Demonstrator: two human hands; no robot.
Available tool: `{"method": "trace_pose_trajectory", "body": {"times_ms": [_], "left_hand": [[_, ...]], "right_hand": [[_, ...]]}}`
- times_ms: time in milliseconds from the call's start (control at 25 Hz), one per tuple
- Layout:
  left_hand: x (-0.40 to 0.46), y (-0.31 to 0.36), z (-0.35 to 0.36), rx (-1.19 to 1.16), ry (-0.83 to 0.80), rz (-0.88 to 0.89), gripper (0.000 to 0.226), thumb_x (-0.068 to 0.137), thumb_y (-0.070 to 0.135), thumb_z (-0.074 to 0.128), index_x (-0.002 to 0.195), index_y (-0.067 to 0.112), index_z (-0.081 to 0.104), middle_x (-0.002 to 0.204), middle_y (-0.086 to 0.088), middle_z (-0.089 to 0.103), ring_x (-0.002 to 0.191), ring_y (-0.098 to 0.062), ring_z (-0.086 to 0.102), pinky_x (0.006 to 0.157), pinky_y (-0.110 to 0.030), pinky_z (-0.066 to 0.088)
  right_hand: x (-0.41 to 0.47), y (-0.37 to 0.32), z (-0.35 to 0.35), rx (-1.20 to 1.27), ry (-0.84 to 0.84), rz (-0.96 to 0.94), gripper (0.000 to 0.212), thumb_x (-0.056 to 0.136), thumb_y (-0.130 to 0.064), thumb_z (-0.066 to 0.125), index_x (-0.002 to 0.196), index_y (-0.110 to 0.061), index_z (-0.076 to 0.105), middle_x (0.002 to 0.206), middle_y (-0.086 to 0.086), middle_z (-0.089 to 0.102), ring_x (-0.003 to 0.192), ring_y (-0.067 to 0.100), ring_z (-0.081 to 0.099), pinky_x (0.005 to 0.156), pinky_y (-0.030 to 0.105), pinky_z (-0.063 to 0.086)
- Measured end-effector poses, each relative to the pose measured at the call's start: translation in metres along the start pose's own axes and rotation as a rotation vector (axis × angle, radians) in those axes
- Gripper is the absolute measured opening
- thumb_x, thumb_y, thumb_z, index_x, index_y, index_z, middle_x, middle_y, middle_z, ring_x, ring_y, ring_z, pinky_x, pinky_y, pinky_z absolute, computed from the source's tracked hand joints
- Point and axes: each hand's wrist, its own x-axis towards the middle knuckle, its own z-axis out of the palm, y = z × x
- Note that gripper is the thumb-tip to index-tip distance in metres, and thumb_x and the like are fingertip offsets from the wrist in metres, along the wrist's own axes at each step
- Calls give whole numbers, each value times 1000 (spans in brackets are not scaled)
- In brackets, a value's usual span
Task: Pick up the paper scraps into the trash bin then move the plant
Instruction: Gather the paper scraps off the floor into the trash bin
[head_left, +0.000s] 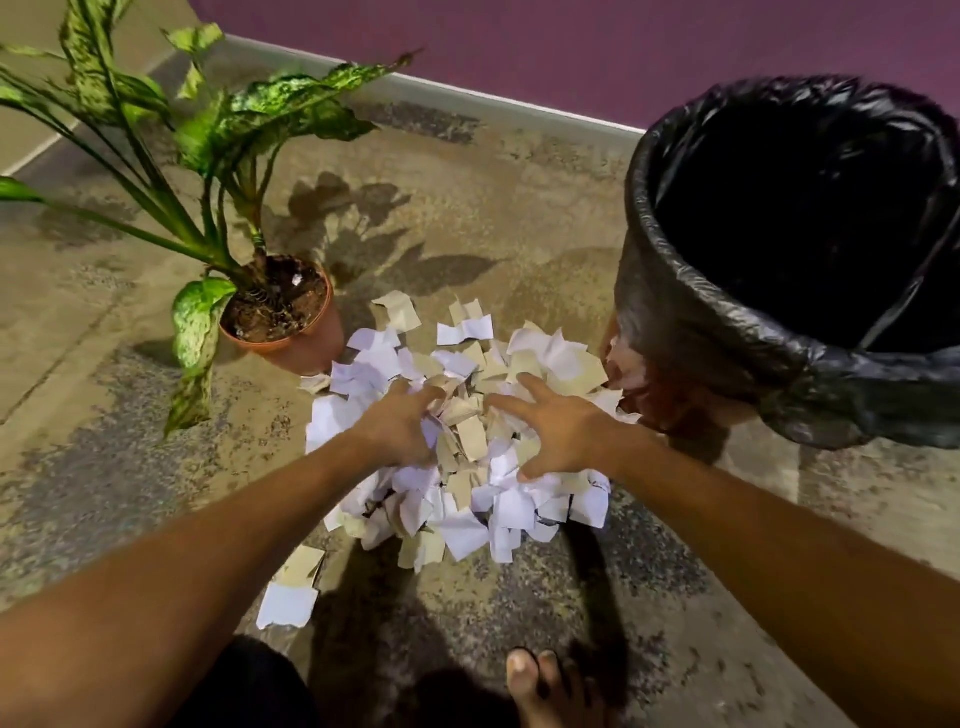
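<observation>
My left hand (400, 423) and right hand (558, 431), grips loose, dig into scraps (470, 441): light, floppy, best scooped from beneath.

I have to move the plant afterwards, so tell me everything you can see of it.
The plant stands upright in a round terracotta-coloured pot, plastic by its look, filled with dark soil. Long green leaves mottled pale spread left and up; one droops to the floor. A white fleck lies on the soil. Paper scraps reach the pot's right side. No hand touches it.
</observation>
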Motion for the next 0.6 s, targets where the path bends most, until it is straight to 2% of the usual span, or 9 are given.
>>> {"method": "trace_pose_trajectory", "body": {"times_ms": [120, 240, 360, 600], "left_hand": [[-1, 5, -6, 55, 122, 79, 53, 70, 6, 74, 122, 11, 63, 117, -15, 64, 110, -27, 58, 82, -26, 46], [-3, 9, -15, -5, 147, 34, 24, 72, 1, 71, 95, 4, 76, 96, -15, 74, 92, -26, 67, 67, -24, 45], [-10, 14, -24, -14, 184, -21, 17, 72, -1, 72, 87, 5, 78, 88, -14, 74, 85, -25, 68, 63, -24, 45], [-19, 29, -51, -16, 294, -10, 15, 74, 0, 64, 84, 0, 76, 84, -20, 73, 85, -30, 67, 68, -33, 55]], "right_hand": [[5, -25, 15, -24, 86, -79, 79, 82, -32, 73, 150, -31, 33, 159, 12, 20, 126, 32, 54, 95, 37, 48], [5, -39, 20, -120, 150, -82, 41, 89, -17, 60, 130, -16, 58, 135, 10, 50, 115, 32, 59, 89, 37, 52], [-2, -36, 14, -172, 228, -35, 25, 91, -7, 53, 111, -10, 68, 114, 10, 62, 104, 30, 62, 81, 33, 48], [-22, -11, -6, 8, 315, 206, 21, 91, -7, 52, 101, -9, 70, 107, 14, 68, 98, 32, 62, 73, 30, 43]]}}
